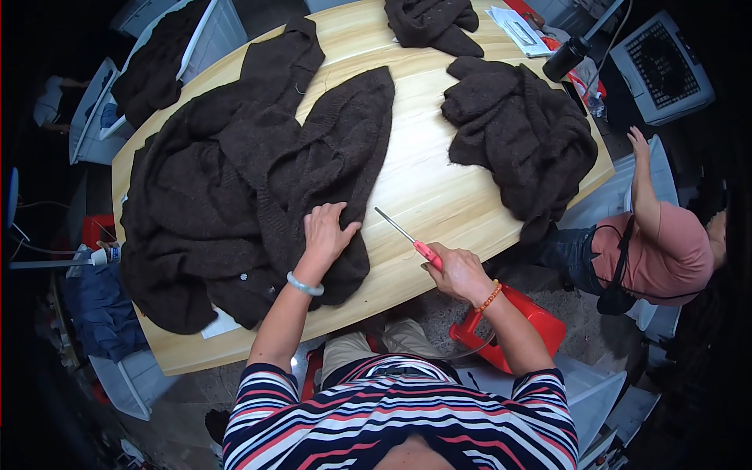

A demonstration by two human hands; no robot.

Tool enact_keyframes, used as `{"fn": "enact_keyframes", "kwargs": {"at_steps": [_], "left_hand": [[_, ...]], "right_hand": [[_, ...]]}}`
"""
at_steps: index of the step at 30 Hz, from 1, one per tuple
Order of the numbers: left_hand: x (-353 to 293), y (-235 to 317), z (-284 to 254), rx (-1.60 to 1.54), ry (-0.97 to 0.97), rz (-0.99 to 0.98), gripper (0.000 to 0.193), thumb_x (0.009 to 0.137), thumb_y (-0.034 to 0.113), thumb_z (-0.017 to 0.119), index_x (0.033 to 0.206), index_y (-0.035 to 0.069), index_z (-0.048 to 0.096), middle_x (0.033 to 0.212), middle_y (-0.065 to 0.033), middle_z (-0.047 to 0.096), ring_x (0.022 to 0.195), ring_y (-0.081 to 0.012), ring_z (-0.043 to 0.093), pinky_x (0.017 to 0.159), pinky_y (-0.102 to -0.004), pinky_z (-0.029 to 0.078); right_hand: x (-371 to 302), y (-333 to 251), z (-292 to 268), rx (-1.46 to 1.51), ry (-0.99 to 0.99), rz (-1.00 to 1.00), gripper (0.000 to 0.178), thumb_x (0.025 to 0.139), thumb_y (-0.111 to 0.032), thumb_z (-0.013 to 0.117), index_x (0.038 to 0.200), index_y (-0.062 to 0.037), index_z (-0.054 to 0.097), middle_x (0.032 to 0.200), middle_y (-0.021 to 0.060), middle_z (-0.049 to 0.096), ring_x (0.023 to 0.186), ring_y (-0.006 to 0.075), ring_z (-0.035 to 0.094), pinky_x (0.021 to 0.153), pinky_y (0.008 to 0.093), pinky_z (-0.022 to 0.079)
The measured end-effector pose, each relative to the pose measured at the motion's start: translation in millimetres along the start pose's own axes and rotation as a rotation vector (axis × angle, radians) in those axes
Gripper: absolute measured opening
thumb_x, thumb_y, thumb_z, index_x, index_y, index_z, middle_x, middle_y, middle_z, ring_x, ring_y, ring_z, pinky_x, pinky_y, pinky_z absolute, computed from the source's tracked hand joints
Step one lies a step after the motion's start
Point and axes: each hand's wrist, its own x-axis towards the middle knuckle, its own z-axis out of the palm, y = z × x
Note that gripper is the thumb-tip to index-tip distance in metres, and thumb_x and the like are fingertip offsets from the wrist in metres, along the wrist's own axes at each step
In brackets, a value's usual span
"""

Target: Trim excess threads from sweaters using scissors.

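Note:
A large dark brown knitted garment [207,184] spreads over the left half of the wooden table. My left hand [327,231] lies on its right part, fingers stretched out and thumb apart, gripping nothing visible. To the right, my right hand [458,274] is closed around a tool with a red handle [427,253] and a long thin metal shaft. Its exact kind does not show. The shaft points up and left over the table, apart from the garment. Beyond it, another dark brown knit [521,129] is heaped at the table's right side.
A third brown knit [433,23] lies at the far edge, near papers [518,31] and a black bottle [567,59]. The wooden table [427,196] has a curved outline. A red plastic stool [525,329] stands below my right arm. A person in pink [662,254] is at the right.

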Motion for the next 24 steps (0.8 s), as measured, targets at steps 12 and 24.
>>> {"fn": "enact_keyframes", "kwargs": {"at_steps": [12,24], "left_hand": [[-35,-50,15,-0.902,0.097,-0.503,0.013,0.084,0.001,0.069,0.097,-0.002,0.069,0.089,-0.0030,0.069,0.080,-0.0077,0.062,0.076,-0.0210,0.049],[-74,-51,26,-1.191,0.216,-0.599,0.028,0.080,-0.008,0.067,0.108,-0.001,0.066,0.100,-0.0057,0.067,0.088,-0.0103,0.063,0.083,-0.0221,0.050]], "right_hand": [[-8,-39,9,-0.118,-0.134,-0.227,0.023,0.088,-0.025,0.059,0.100,-0.0064,0.062,0.074,0.0203,0.067,0.074,0.0379,0.067,0.068,0.0479,0.052],[-16,-43,3,-0.193,-0.370,-0.291,0.032,0.086,-0.029,0.063,0.113,-0.0105,0.061,0.077,0.0203,0.066,0.075,0.0395,0.066,0.070,0.0486,0.052]]}}
